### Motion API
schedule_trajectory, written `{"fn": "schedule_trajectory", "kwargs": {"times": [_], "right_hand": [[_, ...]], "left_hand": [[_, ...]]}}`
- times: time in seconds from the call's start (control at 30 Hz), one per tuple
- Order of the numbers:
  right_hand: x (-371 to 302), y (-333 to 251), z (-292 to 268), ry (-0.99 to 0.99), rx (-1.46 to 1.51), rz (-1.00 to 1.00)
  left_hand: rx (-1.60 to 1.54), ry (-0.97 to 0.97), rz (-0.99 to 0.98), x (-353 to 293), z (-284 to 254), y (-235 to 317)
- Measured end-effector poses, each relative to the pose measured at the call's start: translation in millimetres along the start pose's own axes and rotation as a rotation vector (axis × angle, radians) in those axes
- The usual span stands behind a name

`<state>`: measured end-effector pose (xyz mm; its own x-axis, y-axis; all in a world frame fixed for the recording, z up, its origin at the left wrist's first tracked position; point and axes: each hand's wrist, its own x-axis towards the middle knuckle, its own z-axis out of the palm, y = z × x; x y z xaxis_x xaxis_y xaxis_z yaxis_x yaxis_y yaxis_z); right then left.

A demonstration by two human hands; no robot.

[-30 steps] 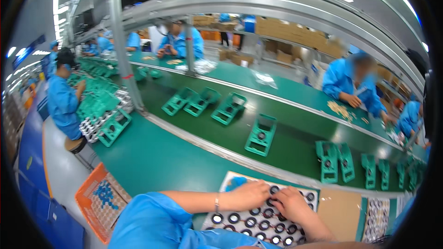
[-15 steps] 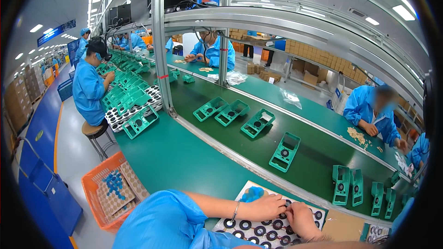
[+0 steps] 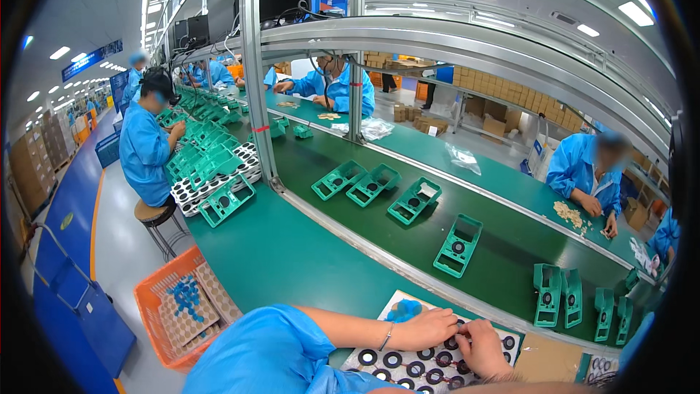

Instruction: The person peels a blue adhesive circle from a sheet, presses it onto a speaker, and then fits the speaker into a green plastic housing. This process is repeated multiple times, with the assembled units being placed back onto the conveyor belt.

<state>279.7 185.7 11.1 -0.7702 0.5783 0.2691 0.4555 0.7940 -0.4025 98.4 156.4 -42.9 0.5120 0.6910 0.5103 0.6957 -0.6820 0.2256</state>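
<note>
My left hand (image 3: pixel 430 327), with a bracelet at its wrist, lies over a white sheet (image 3: pixel 355 358) set with rows of black ring-shaped parts (image 3: pixel 414 368). Its fingers are bent down and drawn together. Close against its fingertips is my right hand (image 3: pixel 484 348), thumb and forefinger pinched together. Both work on one spot among the rings; whatever is between the fingers is too small and covered to make out. Some of the rings have white centres, and thin reddish wires run between several. Behind my left hand, a small heap of blue round pieces (image 3: pixel 405 311) rests on the sheet's far edge.
Green plastic housings (image 3: pixel 458 245) with round black parts lie along the dark green belt (image 3: pixel 503 263) ahead. An orange crate (image 3: pixel 149 306) of dotted sheets and blue pieces stands left. Metal posts (image 3: pixel 255 87) rise beyond the bench. Co-workers (image 3: pixel 143 147) sit left and across.
The view has shifted slightly. My hands stay together over the same part of the sheet, fingers barely moved. Across the belt, one co-worker's arm has stretched out and another's hand has come nearer the bench.
</note>
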Motion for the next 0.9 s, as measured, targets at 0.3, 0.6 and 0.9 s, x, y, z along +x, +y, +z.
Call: {"fn": "schedule_trajectory", "kwargs": {"times": [0.3,0.6,0.9], "right_hand": [[2.4,-11.9,-4.1,-0.106,0.068,0.133],[2.2,-7.9,-2.1,-0.148,0.205,0.129],[8.2,-10.8,-0.1,-0.099,0.136,0.035]], "left_hand": [[0.062,-0.026,0.005,1.7,-6.3,1.0],[0.135,0.009,0.04,-0.5,3.0,-6.8],[-0.122,0.073,-0.027,-2.7,-2.2,-10.2]]}}
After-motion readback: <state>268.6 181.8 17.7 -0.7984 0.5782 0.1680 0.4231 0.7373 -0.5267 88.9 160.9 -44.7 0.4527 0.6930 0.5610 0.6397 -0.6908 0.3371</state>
